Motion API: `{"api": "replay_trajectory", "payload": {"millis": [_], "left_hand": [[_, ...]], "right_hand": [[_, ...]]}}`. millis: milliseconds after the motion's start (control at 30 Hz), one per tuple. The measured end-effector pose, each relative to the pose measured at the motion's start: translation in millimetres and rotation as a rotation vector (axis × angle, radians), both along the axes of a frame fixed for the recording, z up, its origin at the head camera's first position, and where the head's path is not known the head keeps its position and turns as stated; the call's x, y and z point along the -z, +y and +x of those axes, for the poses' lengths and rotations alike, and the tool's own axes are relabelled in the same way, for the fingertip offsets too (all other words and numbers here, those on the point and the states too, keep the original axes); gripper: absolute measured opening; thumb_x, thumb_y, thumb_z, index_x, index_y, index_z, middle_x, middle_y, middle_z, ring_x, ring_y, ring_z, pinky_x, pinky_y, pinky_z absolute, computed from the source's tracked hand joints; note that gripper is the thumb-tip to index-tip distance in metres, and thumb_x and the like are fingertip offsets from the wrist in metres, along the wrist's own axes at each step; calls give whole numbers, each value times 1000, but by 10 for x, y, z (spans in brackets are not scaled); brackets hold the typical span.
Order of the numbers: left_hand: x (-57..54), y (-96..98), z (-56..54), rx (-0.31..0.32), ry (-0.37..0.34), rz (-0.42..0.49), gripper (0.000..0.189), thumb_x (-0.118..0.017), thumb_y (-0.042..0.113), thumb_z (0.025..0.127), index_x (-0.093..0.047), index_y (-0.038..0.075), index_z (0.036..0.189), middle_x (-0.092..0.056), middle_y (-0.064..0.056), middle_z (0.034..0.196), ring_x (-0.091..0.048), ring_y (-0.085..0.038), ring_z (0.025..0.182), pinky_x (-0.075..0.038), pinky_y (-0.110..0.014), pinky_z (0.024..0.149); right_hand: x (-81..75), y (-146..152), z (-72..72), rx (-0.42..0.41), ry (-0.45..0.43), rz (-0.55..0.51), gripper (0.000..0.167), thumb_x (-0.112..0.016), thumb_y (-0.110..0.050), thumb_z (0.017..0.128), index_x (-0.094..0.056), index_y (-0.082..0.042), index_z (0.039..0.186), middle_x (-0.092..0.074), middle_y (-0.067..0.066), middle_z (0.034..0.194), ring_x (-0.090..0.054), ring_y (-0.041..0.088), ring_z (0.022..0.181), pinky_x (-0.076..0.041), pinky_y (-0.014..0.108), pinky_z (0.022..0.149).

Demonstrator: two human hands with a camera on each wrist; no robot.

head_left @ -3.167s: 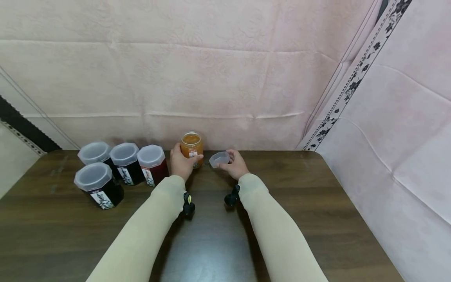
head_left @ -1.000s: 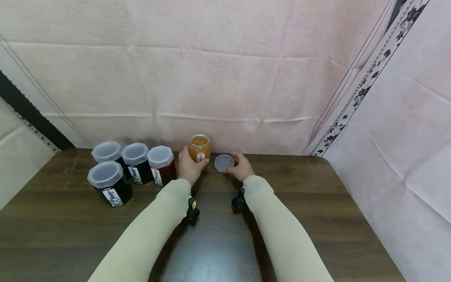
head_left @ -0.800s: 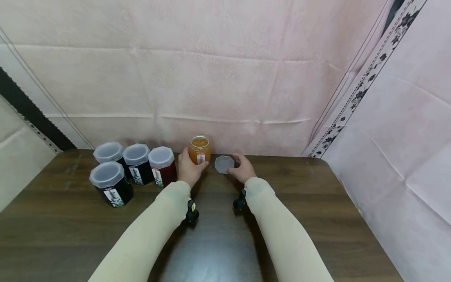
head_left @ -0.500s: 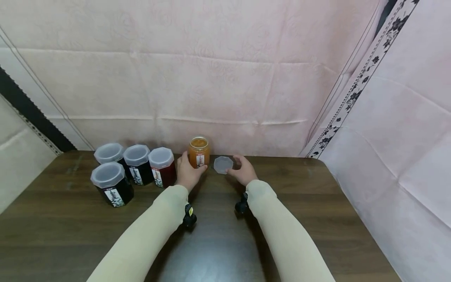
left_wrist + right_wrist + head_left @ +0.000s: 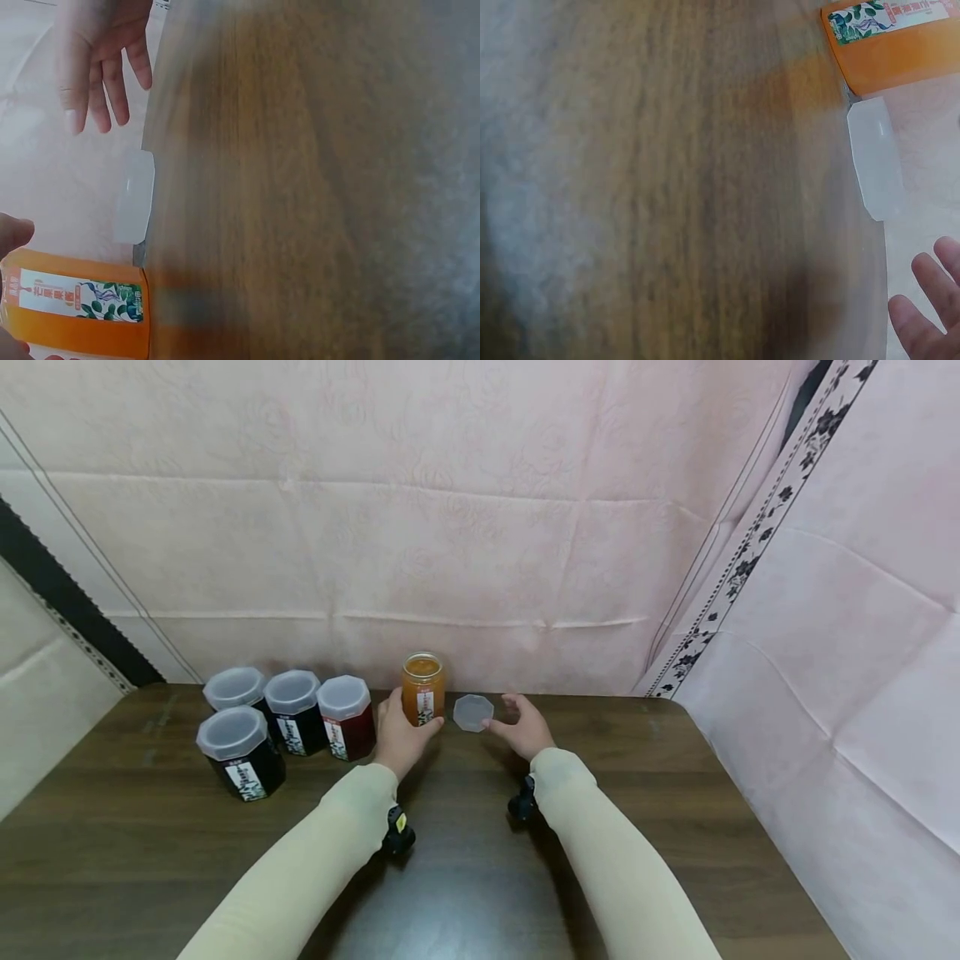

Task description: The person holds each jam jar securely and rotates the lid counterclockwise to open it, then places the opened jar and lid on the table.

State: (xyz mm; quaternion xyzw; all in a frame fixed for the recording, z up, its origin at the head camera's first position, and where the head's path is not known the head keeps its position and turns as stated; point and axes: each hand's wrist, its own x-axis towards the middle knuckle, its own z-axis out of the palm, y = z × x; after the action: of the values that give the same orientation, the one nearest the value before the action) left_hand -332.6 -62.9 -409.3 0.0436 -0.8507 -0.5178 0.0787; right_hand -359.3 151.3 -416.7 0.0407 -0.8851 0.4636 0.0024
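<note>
An uncapped glass jar of orange jam [image 5: 423,691] stands at the table's back edge, its label facing me. My left hand [image 5: 401,741] is close in front of it, fingers on its left side and thumb near its lower right, drawn back so the label shows. Whether the fingertips still touch the glass is hard to tell. Right of the jar an octagonal translucent lid [image 5: 472,713] lies flat on the table, also seen edge-on as a pale lid [image 5: 876,159] in the right wrist view. Just right of it is my right hand [image 5: 527,728], fingers spread and holding nothing.
Several lidded jars stand grouped on the left, including a dark red jar [image 5: 347,727] nearest my left hand and a black jar [image 5: 243,760] in front. A pink patterned cloth [image 5: 450,552] hangs directly behind the wooden table [image 5: 465,877].
The right hand has laid the lid flat, let go and drawn back to the right. The left hand has loosened and slid back from the jar, uncovering its label.
</note>
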Motion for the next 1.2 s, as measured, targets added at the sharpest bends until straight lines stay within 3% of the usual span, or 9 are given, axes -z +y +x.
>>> {"api": "replay_trajectory", "payload": {"millis": [300,633,1200], "left_hand": [[32,-25,97,15,32,-12,81,-74,26,84,-28,3,147,-30,-22,147,-28,-37,137,-27,-55,112],[-4,-59,231,43,4,-41,86,-75,29,84,-25,6,150,-25,-22,152,-26,-38,140,-25,-53,113],[-27,-256,470,84,43,-87,87,-75,30,84,-24,8,151,-22,-19,154,-25,-36,141,-28,-55,111]], "right_hand": [[-16,-13,54,-8,24,-1,67,-71,-36,87,-43,-10,142,-46,11,144,-45,29,131,-38,48,107],[-46,-40,121,-31,46,-12,67,-70,-40,87,-44,-12,142,-47,8,143,-43,26,132,-36,47,108],[-119,-48,314,-30,52,-93,61,-68,-40,89,-46,-12,139,-50,8,140,-46,28,129,-38,48,107]]}}
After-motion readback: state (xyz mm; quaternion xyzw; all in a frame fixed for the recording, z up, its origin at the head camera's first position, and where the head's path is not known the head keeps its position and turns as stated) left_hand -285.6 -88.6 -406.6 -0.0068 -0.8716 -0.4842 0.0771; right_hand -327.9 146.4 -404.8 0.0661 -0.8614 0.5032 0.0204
